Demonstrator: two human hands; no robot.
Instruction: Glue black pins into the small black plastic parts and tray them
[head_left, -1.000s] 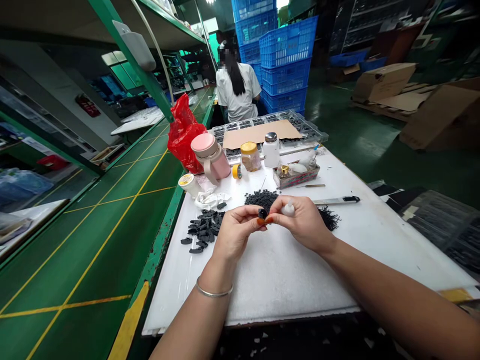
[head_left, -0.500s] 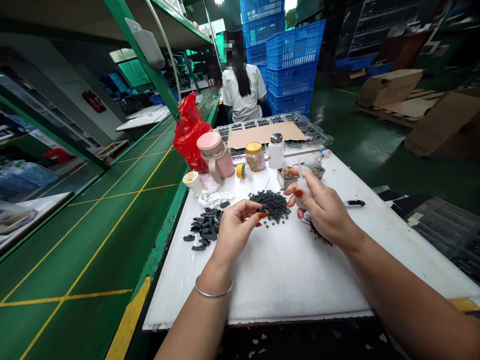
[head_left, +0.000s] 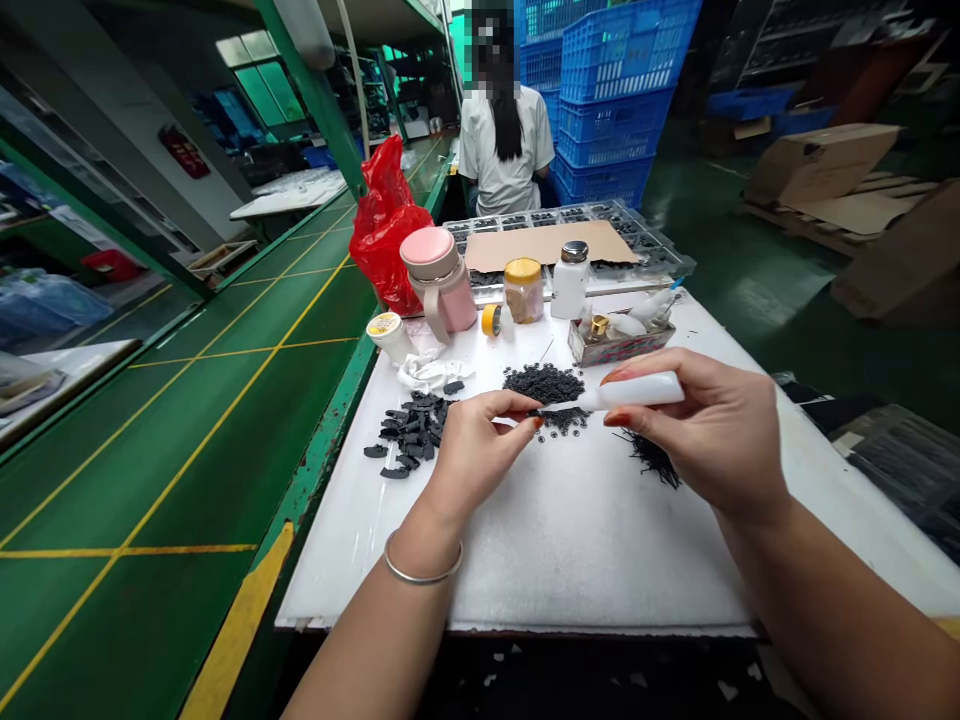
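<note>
My left hand (head_left: 480, 440) pinches a small black piece between thumb and forefinger, mostly hidden by the fingertips. In my right hand (head_left: 720, 430) is a white squeeze bottle (head_left: 641, 390) with a thin nozzle, held level and pointing left. Its nozzle tip reaches the left fingertips; whether it touches the piece I cannot tell. Behind the tip lies a heap of small black rings (head_left: 544, 385). Left of my left hand is a pile of curved black pieces (head_left: 412, 430). Thin black pins (head_left: 656, 462) lie under my right hand.
On the white tabletop (head_left: 585, 560) stand a pink mug (head_left: 442, 285), a yellow-lidded jar (head_left: 523, 292), a white bottle (head_left: 571, 285) and a small box of bottles (head_left: 622, 345). A red bag (head_left: 390, 235) hangs at left. Ahead sits a person (head_left: 506, 150) beside blue crates (head_left: 615, 130).
My right hand has brought the white bottle down from upright to level, its nozzle now at my left fingertips. My left hand keeps its pinch. The view has tilted slightly downward.
</note>
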